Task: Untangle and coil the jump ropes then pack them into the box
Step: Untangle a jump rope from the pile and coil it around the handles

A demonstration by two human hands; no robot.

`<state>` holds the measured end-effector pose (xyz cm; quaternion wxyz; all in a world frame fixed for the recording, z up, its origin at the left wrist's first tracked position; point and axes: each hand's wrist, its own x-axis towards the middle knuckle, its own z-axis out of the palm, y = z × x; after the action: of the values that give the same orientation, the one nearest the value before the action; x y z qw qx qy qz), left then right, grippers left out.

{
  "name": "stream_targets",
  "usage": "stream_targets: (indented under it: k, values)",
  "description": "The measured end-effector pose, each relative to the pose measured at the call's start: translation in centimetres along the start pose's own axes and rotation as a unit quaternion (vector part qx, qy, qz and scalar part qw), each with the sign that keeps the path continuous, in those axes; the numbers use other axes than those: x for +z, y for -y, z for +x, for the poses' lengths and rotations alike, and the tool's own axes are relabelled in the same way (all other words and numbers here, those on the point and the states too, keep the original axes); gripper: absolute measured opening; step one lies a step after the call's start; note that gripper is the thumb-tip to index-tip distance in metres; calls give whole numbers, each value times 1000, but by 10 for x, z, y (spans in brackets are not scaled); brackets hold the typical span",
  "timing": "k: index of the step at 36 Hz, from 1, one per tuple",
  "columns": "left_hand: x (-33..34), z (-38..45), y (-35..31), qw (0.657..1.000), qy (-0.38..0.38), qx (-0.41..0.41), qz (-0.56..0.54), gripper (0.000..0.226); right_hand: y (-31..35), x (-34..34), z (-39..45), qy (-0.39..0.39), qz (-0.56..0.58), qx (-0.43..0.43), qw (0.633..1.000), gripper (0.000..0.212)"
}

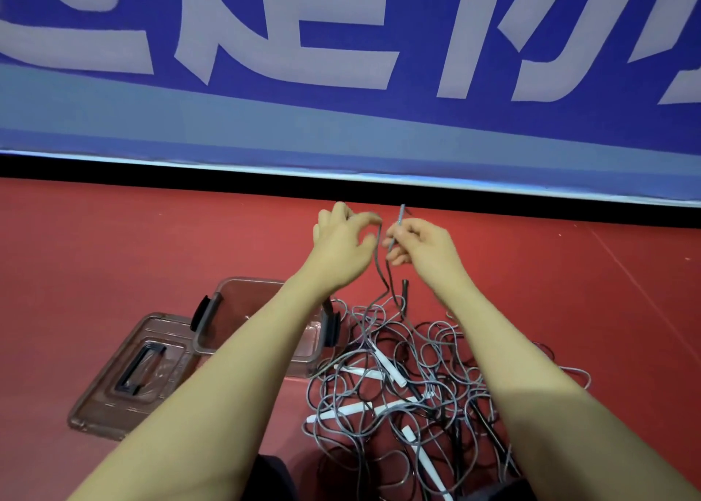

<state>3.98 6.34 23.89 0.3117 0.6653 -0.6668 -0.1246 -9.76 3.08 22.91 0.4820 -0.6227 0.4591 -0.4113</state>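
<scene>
Grey cord hangs from both pinches: left hand seemingly at its top, right hand on a thin end. Below them lies the tangle; draw strands slowly, box beside.

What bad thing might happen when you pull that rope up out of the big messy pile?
Both hands, left hand and right hand, lift one grey rope still threaded into the tangled pile. Pulling harder may tighten knots. Loops could also drag the white handles along or snag the open box beside it.
</scene>
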Motion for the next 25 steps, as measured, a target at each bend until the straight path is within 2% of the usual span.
stream_targets:
  k: [3,5,12,17,25]
  values:
    - [9,-7,3,998,59,-4,8,42,16,0,1,-8,110,-5,994,24]
    - [16,-11,5,997,79,1,3,35,25,0,0,-10,167,-7,986,22]
    - [24,-14,7,997,51,-1,-57,19,44,-5,1,-21,340,0,940,22]
    - [23,-11,0,993,21,5,-120,18,45,-9,1,-23,392,16,919,22]
    - [28,-8,-1,997,-50,57,-24,20,38,-15,3,-41,416,27,908,24]
